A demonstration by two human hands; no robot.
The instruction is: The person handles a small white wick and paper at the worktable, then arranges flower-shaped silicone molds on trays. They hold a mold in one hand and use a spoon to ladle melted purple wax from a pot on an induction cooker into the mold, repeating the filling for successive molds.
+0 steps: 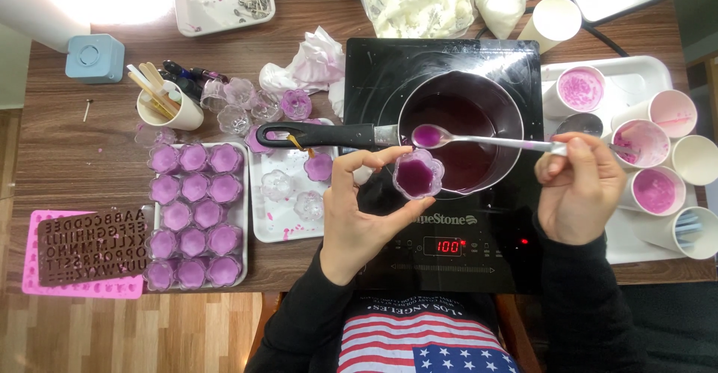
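Observation:
My left hand (pixel 363 212) pinches a small clear flower-shaped cup (pixel 417 174) half full of purple liquid, held just in front of the saucepan. My right hand (pixel 580 190) grips the handle end of a long metal spoon (pixel 479 141) whose bowl, full of purple liquid, hovers right above the cup at the pan's near rim. The dark saucepan (pixel 460 130) of deep purple liquid sits on a black induction cooktop (pixel 449 246), its black handle pointing left.
A white tray (pixel 243 216) of several filled purple flower cups lies at the left, next to a second tray (pixel 288 227) with empty clear cups. Pink and brown letter moulds (pixel 82 257) lie far left. Paper cups (pixel 658 190) with pink residue crowd the right tray. A stick-filled cup (pixel 161 104) stands behind.

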